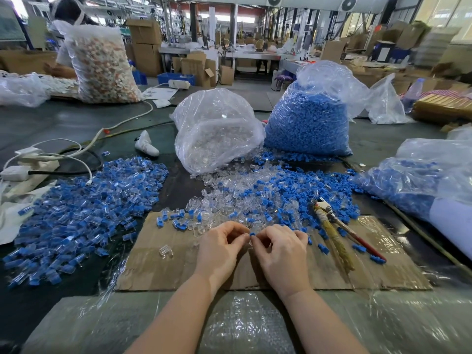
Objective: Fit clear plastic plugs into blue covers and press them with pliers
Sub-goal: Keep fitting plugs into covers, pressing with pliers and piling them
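In the head view, the cardboard sheet (158,267) on the table (63,123) serves as the landmark. Over its middle, the left hand (222,247) and the right hand (282,254) meet fingertip to fingertip, fingers curled, together pinching one small blue cover (252,234); whether a clear plug already sits inside it cannot be told. Beyond the sheet's far edge stand two plastic bags: a slumped bag of clear plugs (217,131) with its mouth spilling toward the sheet, and, to that bag's right, an upright bag of blue covers (309,118). A third bag (419,182), also holding blue parts, lies off the sheet's right side. A mixed loose pile (268,198) of clear and blue pieces runs along the sheet's far edge, too many to count. Left of the sheet spreads a heap of fitted pieces (84,208). One pair of pliers (334,231) lies on the sheet's right part, and a single clear plug (166,251) lies alone on its left part.
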### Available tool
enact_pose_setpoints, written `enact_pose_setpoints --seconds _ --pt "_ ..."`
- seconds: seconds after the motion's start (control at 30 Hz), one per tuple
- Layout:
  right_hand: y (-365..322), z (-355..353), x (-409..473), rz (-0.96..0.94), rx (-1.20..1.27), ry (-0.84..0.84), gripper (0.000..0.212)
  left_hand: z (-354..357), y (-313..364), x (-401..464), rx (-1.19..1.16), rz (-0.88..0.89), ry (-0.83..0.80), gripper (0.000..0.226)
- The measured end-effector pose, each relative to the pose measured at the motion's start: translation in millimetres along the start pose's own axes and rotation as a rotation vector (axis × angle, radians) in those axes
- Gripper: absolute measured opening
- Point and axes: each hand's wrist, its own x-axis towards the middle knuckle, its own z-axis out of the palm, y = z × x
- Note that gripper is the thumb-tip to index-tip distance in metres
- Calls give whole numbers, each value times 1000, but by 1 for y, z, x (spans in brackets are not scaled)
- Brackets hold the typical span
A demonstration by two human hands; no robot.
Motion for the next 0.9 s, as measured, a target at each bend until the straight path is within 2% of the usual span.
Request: enact_pose_setpoints --seconds 0.2,0.7,0.8,0.9 --pt "0 -2 0 15 21 -5 15 1 -2 0 -69 -18 14 25" --pt "-2 -6 3 -31 30 -31 3 1 0 1 -115 -23 6 25" --pt "5 -11 10 42 -8 22 10 0 0 1 -108 -27 9 23" --pt "20 -23 22 236 -182 0 27 -1 2 0 -105 -31 15 21"
